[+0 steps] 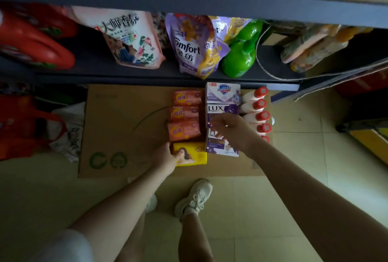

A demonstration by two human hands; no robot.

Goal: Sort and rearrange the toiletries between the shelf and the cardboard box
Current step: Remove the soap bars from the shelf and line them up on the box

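A flat cardboard box [117, 123] lies on the floor under the dark shelf [147, 77]. On it lie three orange soap packs [185, 115], a Safeguard box [222, 93], purple Lux soap boxes [222, 108] and a row of white bottles with red caps [259, 105]. My left hand [168, 155] grips the left end of a yellow soap pack [194, 154] resting on the cardboard. My right hand [233, 129] hovers over the Lux boxes, fingers curled onto the nearest Lux box [221, 146].
On the shelf stand a pink refill pouch [130, 37], a purple Comfort pouch [191, 45], a green bottle [241, 54], red jugs [31, 37] and slippers [310, 50]. Red bags [23, 127] sit left of the cardboard. My feet [195, 196] stand on the tiled floor.
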